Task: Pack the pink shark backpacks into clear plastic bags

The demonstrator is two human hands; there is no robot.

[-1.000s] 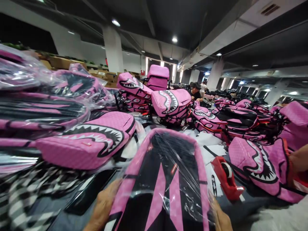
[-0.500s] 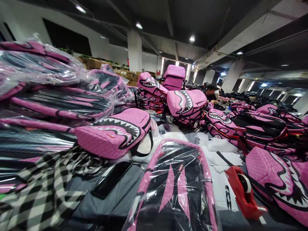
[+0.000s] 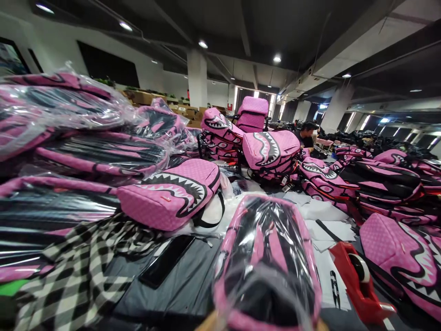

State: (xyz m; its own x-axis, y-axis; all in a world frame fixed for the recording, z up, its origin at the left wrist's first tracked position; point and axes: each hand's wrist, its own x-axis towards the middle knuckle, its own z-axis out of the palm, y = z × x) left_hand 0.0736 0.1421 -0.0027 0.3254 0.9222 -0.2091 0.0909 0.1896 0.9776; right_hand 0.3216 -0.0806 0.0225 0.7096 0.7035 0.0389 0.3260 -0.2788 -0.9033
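A pink and black backpack (image 3: 272,234) lies in a clear plastic bag right in front of me, its padded back side up. The bag's loose near end (image 3: 262,280) is blurred and stands up over the backpack's lower part. At the bottom edge, a sliver of my left hand (image 3: 208,322) shows beside the backpack's near left corner. On the other side, a small bit of my right hand (image 3: 322,326) shows at the near right corner. The fingers of both hands are cut off or smeared, so their grip is hidden.
A red tape dispenser (image 3: 361,280) and black thread snips (image 3: 334,288) lie on the right. Left are a black phone (image 3: 167,261), a checked cloth (image 3: 82,271) and a shark-mouth backpack (image 3: 172,193). Bagged backpacks (image 3: 103,151) pile up far left. A person (image 3: 308,133) is farther back.
The bagged backpack has shifted and its near end now shows, with the plastic raised over it. Bits of both my hands have come into view at the bottom. The view has tilted slightly.
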